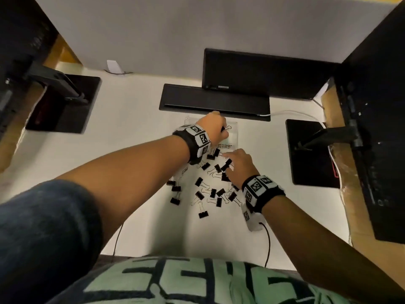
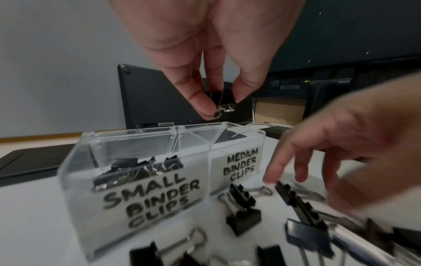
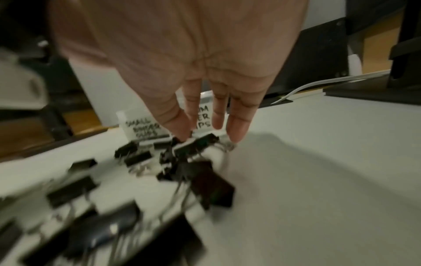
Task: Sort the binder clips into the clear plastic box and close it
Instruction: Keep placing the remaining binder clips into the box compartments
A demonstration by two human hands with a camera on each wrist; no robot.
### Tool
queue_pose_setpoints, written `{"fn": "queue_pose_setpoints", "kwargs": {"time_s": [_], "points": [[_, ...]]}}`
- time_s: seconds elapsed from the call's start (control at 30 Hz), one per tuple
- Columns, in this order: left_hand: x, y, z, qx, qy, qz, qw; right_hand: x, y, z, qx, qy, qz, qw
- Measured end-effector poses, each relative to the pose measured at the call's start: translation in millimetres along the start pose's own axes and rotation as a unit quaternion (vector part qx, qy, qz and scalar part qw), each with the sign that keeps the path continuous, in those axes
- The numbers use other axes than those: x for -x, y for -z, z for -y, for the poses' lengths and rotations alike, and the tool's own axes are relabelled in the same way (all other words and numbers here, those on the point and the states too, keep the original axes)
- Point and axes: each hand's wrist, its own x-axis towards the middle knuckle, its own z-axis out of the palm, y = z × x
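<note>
The clear plastic box [image 1: 234, 137] stands open on the white table, with two compartments labelled SMALL BINDER CLIPS and MEDIUM BINDER CLIPS. Several small black clips lie in the small compartment [image 2: 75, 162]. My left hand [image 2: 224, 106] hovers above the box and pinches a small black binder clip [image 2: 225, 98] by its body, wire handles down. My right hand [image 1: 226, 162] reaches down with straight, spread fingers [image 3: 237, 129] over the pile of loose black binder clips [image 1: 201, 194] in front of the box. Its fingertips touch the topmost clip [image 3: 198, 144]. The right wrist view is blurred.
A flat black keyboard-like slab [image 1: 214, 102] and a black panel [image 1: 263, 73] lie right behind the box. Black monitor bases stand at the left [image 1: 63, 104] and right [image 1: 311, 154]. A white cable [image 1: 291, 113] runs at the back right.
</note>
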Motion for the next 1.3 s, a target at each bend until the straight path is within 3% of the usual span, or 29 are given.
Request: {"fn": "queue_pose_setpoints", "kwargs": {"time_s": [0.23, 0.43, 0.53, 0.67, 0.77, 1.07, 1.3], "points": [[-13.9, -6.6, -5.5, -0.023, -0.026, 0.005, 0.999, -0.4, -11.6, -6.7, 0.031, 0.040, 0.009, 0.999], [21.2, -20.0, 5.6, -0.025, -0.067, 0.004, 0.997, -5.8, -12.9, -2.2, 0.021, 0.028, -0.010, 0.999], [52.0, -35.7, 17.5, -0.016, -0.081, 0.060, 0.995, -7.1, -12.6, 0.4, 0.024, 0.025, -0.013, 0.999], [83.0, -53.6, 33.3, -0.035, -0.054, 0.161, 0.985, -6.7, -10.7, 5.4, 0.015, 0.013, -0.007, 1.000], [94.4, -65.3, 39.7, -0.041, -0.040, 0.194, 0.979, -5.8, -9.6, 6.9, -0.009, 0.002, -0.006, 1.000], [107.5, -69.1, 41.4, -0.048, -0.008, 0.166, 0.985, -13.2, 27.2, 26.6, -0.181, -0.004, -0.084, 0.980], [119.5, -68.2, 46.4, 0.056, 0.045, 0.134, 0.988, -55.9, 53.5, 42.3, -0.153, -0.016, -0.115, 0.981]]}}
